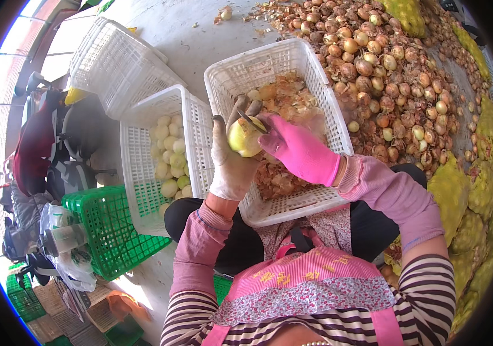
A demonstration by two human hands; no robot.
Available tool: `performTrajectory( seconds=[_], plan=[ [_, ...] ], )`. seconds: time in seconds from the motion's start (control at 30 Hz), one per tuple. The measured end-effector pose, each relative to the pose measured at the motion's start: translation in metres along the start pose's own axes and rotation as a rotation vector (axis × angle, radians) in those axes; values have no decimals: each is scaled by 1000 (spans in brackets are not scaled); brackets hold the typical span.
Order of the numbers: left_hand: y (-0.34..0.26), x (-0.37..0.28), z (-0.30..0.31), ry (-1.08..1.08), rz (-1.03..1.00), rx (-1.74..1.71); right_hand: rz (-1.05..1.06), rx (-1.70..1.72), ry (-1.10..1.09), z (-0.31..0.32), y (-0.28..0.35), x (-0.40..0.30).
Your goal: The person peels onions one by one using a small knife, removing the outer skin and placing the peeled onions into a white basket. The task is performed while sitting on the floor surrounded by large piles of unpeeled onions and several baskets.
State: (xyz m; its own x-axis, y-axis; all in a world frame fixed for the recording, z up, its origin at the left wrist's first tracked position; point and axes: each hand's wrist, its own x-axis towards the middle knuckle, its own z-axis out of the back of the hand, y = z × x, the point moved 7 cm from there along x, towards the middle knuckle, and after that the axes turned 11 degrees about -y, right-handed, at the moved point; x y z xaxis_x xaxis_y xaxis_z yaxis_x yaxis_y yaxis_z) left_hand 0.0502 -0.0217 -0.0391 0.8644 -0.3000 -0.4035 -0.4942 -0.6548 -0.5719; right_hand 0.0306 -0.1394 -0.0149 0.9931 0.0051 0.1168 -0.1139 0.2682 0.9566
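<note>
My left hand (pixel 234 162), in a white glove with dark soiled fingertips, holds a partly peeled yellow onion (pixel 243 139). My right hand (pixel 300 149), gloved in pink, grips a small dark-bladed knife (pixel 251 121) whose blade lies against the onion's upper side. Both hands are above a white plastic crate (pixel 268 54) set in front of my lap. Loose brown onion skins (pixel 292 97) and a few pale onions lie inside it. The knife's handle is hidden in my right fist.
Left of me, a white crate (pixel 151 229) holds peeled onions (pixel 173 149); a green crate (pixel 104 233) stands beside it. More white crates (pixel 116 65) are stacked behind. Unpeeled onions (pixel 372 78) heap at the right, near yellow mesh sacks (pixel 449 190). A scooter (pixel 39 147) stands far left.
</note>
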Motion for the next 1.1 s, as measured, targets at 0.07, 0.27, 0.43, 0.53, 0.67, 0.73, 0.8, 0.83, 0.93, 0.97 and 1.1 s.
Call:
performTrajectory(
  seconds=[0.07, 0.27, 0.43, 0.53, 0.67, 0.73, 0.8, 0.83, 0.93, 0.97, 1.1],
  plan=[
    [0, 2, 7, -63, 8, 42, 125, -163, -23, 10, 9, -5],
    [1, 2, 12, -122, -26, -12, 315, -419, 52, 5, 16, -10],
    [2, -6, 14, -152, -75, 34, 269, -503, 98, 0, 20, -7],
    [1, -5, 11, -129, -106, 37, 280, -485, 19, 3, 20, -6],
    [-9, -10, 1, -96, -162, 94, 163, -391, -58, 11, 8, 4],
    [-8, -8, 3, -77, -143, 84, 26, -265, -83, 19, 2, 8],
    [-9, -4, 3, -46, -118, 67, -98, -111, -132, 30, -5, 17],
    [-10, -5, 3, -64, -133, 67, -132, -63, -151, 34, -6, 21],
    [-13, -7, 0, -58, -120, -24, 12, -95, -158, 42, 9, 31],
    [-14, -5, 4, -19, -76, -116, -10, -218, -111, 43, 12, 32],
    [-47, 7, 11, 126, -71, -397, -172, -524, 132, 65, 10, 41]
  ],
)
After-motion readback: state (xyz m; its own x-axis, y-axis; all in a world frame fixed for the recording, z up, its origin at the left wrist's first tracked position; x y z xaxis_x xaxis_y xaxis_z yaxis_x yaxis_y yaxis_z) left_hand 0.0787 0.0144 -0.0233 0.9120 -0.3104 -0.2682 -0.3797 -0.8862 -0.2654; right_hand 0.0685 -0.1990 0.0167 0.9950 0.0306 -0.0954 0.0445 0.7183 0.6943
